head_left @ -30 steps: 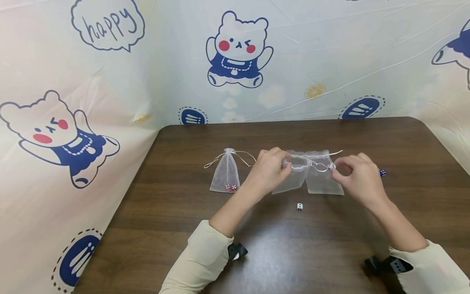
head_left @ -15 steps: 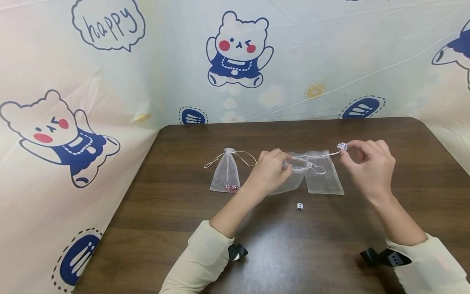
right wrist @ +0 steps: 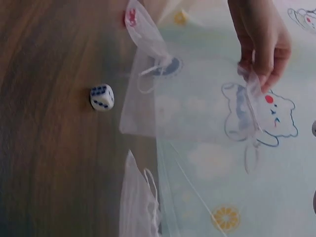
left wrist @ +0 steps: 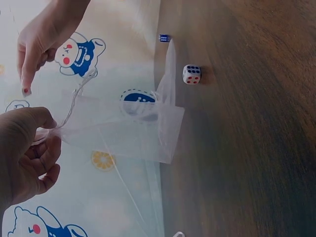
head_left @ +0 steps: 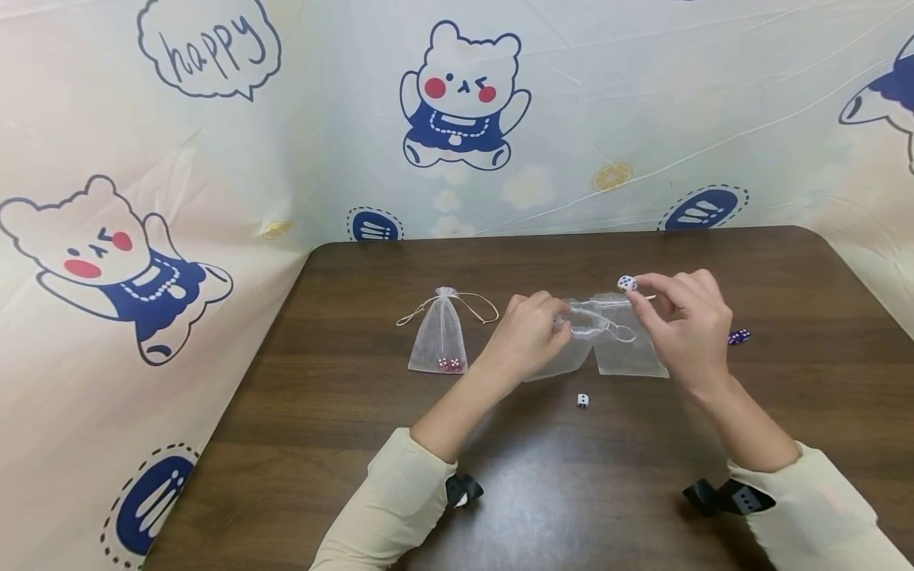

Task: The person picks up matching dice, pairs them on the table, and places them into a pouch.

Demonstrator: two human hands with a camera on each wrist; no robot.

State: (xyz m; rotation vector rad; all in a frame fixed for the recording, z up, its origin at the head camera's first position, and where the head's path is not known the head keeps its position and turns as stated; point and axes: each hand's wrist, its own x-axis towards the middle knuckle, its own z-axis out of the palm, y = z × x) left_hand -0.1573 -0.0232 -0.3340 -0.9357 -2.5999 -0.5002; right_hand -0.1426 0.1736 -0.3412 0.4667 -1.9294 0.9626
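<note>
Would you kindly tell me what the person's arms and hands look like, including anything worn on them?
The left hand and right hand are ungloved. The left sleeve and right sleeve are plain cream, ending partway along the forearms. A small black device shows at each cuff, on the left and on the right.

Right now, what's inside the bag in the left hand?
Nothing I can see: some of the bear print shows through the bag. The left hand covers part of its top, so that's hidden.
</note>
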